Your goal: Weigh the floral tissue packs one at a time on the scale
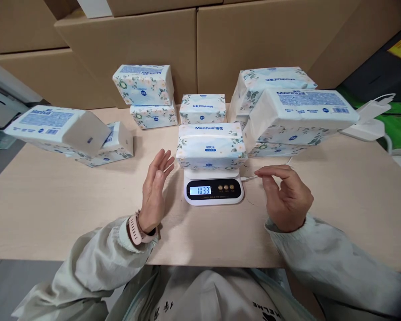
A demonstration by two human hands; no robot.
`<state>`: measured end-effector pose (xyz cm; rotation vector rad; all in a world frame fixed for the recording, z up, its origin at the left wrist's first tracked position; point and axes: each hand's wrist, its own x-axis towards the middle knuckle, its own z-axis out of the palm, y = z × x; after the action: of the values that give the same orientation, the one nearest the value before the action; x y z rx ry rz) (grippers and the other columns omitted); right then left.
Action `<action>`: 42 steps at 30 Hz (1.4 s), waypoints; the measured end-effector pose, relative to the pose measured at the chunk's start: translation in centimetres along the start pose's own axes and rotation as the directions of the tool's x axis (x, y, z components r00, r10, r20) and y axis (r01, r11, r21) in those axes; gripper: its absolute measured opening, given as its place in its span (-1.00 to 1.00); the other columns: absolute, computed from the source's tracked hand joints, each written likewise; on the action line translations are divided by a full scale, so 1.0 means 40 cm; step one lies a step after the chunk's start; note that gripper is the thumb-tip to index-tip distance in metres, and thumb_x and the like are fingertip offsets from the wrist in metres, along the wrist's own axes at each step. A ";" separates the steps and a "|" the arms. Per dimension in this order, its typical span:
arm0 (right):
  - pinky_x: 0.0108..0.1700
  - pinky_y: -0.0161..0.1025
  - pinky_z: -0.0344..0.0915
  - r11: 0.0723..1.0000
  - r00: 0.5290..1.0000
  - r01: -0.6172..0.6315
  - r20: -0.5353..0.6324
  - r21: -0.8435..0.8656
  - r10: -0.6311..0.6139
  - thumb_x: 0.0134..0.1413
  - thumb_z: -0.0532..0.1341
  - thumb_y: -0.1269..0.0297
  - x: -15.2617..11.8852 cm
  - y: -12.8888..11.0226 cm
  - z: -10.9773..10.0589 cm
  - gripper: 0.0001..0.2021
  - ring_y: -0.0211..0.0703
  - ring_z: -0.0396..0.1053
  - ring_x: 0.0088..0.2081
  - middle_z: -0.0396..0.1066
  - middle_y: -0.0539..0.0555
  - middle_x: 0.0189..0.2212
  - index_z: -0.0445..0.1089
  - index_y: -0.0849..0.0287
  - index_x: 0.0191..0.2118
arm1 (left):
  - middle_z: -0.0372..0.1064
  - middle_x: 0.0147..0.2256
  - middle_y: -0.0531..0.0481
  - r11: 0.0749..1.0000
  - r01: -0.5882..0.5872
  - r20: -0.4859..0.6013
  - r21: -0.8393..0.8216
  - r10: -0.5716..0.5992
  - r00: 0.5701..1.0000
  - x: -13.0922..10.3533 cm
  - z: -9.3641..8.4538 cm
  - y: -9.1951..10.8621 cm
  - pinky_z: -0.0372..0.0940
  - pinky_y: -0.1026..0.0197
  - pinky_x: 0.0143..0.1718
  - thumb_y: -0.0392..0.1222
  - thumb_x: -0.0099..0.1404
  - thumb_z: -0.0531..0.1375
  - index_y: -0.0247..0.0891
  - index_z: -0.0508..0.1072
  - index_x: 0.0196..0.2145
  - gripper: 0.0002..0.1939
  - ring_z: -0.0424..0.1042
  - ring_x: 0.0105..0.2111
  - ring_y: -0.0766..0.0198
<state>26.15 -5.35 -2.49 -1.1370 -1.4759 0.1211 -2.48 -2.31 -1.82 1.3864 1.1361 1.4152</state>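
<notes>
A pack of Manhua tissues (210, 147) with a floral print rests on a white digital scale (214, 200), whose lit display reads 103.3. Left of the pack, my left hand (155, 191) is held open, fingers stretched out, holding nothing; a pink-banded watch (140, 229) is on its wrist. To the right of the scale is my right hand (285, 196), its fingers extended leftward and its thumb just below them, with nothing visible in its grasp. A white cable (249, 179) runs from the scale's right side past those fingertips. Neither hand touches the pack.
More tissue packs lie on the wooden table (207, 236): a leaning pack (53, 129) at left, a stacked pack (143, 84) behind, a single pack (202, 108) at centre and a large pack (304, 113) at right. Cardboard boxes (137, 44) line the back.
</notes>
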 end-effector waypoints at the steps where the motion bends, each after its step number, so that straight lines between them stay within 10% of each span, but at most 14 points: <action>1: -0.18 -0.02 0.48 1.000 1.000 -0.002 0.001 0.006 0.002 0.34 0.24 0.40 0.000 -0.002 0.000 -0.82 -0.03 0.56 -0.22 0.59 0.04 -0.27 0.57 -0.01 -0.11 | 0.29 0.41 -0.16 1.000 -0.005 -0.001 -0.001 0.005 1.000 0.001 0.000 -0.001 0.26 -0.18 0.44 0.30 0.55 0.09 0.00 0.37 0.38 -0.40 0.23 0.47 -0.07; 33: -0.11 -0.06 0.49 0.997 0.997 -0.073 0.011 -0.004 0.073 0.34 0.25 0.39 0.007 -0.002 -0.001 -0.79 -0.08 0.58 -0.23 0.64 0.03 -0.28 0.60 -0.01 -0.05 | 0.41 0.33 -0.21 1.000 -0.006 -0.008 -0.025 0.006 1.000 0.005 0.001 -0.002 0.29 -0.17 0.43 0.28 0.54 0.13 -0.12 0.49 0.31 -0.40 0.42 0.35 -0.07; 42: 0.02 0.10 0.55 0.960 0.912 -0.215 0.317 -0.177 0.262 0.40 0.20 -0.05 0.049 -0.014 0.022 -0.42 0.08 0.54 0.02 0.56 0.24 0.15 0.33 0.05 0.41 | 0.38 0.36 -0.20 0.997 0.070 -0.005 -0.038 -0.071 0.997 0.062 0.006 -0.007 0.23 -0.21 0.47 0.30 0.42 0.28 -0.18 0.52 0.28 -0.34 0.34 0.41 -0.13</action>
<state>25.49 -3.83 -1.00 -1.4648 -1.6587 0.4067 -2.37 0.18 -1.49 1.3042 1.1455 1.3847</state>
